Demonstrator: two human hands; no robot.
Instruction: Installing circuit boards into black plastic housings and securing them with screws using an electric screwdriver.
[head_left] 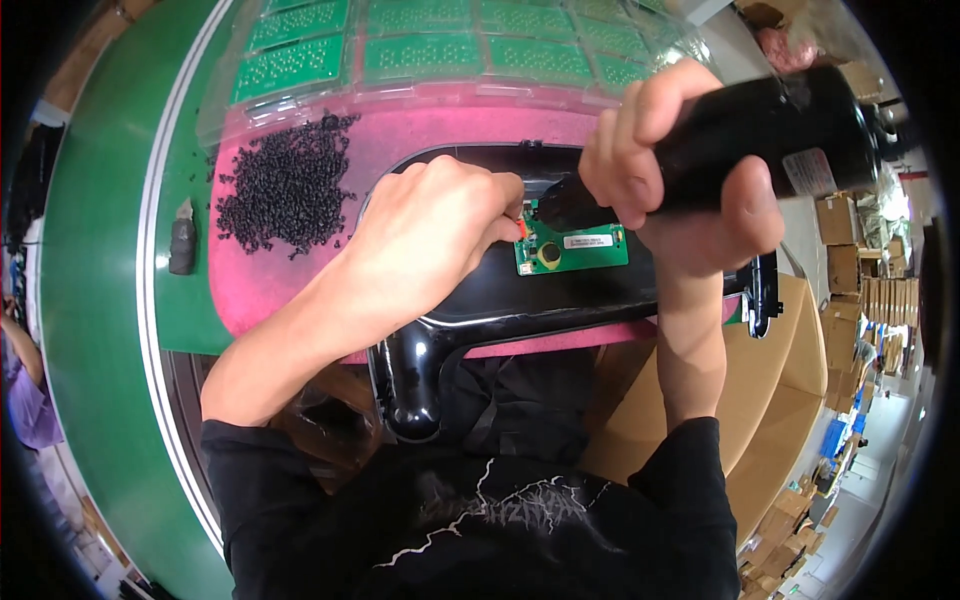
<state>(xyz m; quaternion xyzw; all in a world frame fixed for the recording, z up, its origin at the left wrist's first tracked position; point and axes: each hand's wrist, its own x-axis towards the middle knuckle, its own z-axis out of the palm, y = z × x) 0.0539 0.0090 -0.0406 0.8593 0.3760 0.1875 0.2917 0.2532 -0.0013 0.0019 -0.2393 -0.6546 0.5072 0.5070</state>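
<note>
Pink mat [300,290] under a glossy black housing [520,300]: small green circuit board [572,250] pinched by left hand [430,240], electric screwdriver [760,140] gripped by right hand [680,170]; bit slip could gouge the board if the tool tilts.

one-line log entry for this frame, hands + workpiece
left hand: pinching edge of green circuit board | right hand: gripping black electric screwdriver, tip on board | board in black plastic housing
</note>
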